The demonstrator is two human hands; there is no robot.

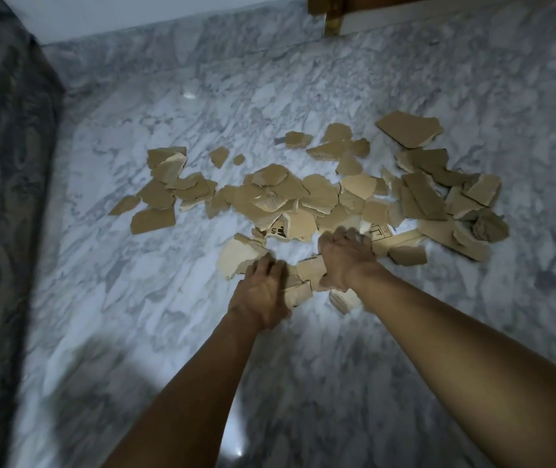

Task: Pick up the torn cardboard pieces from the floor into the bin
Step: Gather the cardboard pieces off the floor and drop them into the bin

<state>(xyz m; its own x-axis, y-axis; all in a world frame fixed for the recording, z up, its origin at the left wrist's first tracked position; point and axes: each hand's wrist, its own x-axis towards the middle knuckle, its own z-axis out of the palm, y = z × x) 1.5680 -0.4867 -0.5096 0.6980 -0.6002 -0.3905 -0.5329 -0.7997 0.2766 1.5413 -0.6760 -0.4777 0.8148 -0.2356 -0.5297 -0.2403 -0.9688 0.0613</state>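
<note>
left hand [263, 293] flat on cardboard pieces [286, 197] | right hand [344, 258] grasping some | risk: loose handful spills back onto floor [168, 332]

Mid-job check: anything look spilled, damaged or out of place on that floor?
Torn cardboard pieces lie strewn and overlapping across the marble floor; the one at far right is a crumpled wad. The right hand grips a near piece; the left hand touches others. Nothing else stands out.
</note>
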